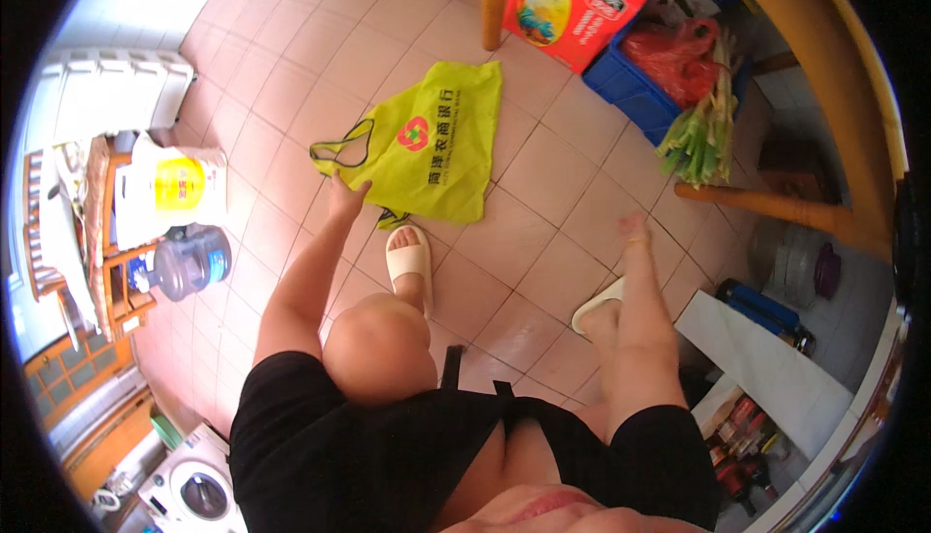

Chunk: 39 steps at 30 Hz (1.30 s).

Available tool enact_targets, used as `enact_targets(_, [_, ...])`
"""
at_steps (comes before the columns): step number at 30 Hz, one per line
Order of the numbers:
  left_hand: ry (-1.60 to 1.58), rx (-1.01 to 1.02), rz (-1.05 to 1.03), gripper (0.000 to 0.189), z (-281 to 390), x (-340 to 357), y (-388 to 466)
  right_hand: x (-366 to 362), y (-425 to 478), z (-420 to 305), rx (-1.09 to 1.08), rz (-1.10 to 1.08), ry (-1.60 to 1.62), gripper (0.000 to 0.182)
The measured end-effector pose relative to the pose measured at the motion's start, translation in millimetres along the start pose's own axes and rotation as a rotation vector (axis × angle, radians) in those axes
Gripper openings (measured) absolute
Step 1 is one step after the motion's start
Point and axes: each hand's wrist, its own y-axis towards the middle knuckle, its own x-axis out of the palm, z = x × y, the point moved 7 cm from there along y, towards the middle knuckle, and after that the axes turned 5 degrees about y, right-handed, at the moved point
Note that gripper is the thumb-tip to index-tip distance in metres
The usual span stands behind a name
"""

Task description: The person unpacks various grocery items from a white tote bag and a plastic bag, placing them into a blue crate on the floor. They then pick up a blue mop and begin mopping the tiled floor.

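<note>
A yellow-green fabric shopping bag (444, 147) with dark trim and printed writing lies spread on the tiled floor. My left hand (348, 195) is at the bag's edge, just below one looped handle (354, 149). Its thumb and a finger point apart, with no fabric visibly pinched between them. Part of another handle (393, 219) shows at the bag's lower edge, close to my slippered foot (406, 249). Off to the right, my right hand (633, 227) hangs above the tiles, blurred and apart from the bag. Its fingers are too foreshortened to read.
At upper right, a blue crate (640, 100) holds a red plastic bag (676, 53) and green stalks (702, 140), beside a red carton (574, 5). A wooden leg (764, 202) juts in there. Leftward are a large water bottle (193, 262) and a white sack (178, 180).
</note>
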Motion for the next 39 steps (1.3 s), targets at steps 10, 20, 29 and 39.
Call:
enact_targets(10, [-0.798, -0.576, -0.302, 0.030, -82.5, 65.6, -16.5, 262.1, -238.7, 200.2, 0.277, -0.513, -0.563, 0.062])
enact_targets(20, [-0.780, 0.252, -0.995, 0.038, 182.3, 0.5, -126.1, 392.4, -284.4, 66.5, -0.066, -0.753, -0.402, 0.048])
enact_targets(29, [-0.839, -0.195, -0.539, 0.036, 32.7, -36.9, -104.1, 316.5, -353.3, -118.1, -1.719, -0.195, -1.174, 0.033])
enact_targets(39, [-0.620, -0.082, -0.233, 0.042, 80.0, -314.6, -291.7, 122.5, -137.7, 27.8, -0.682, 0.056, -1.730, 0.037])
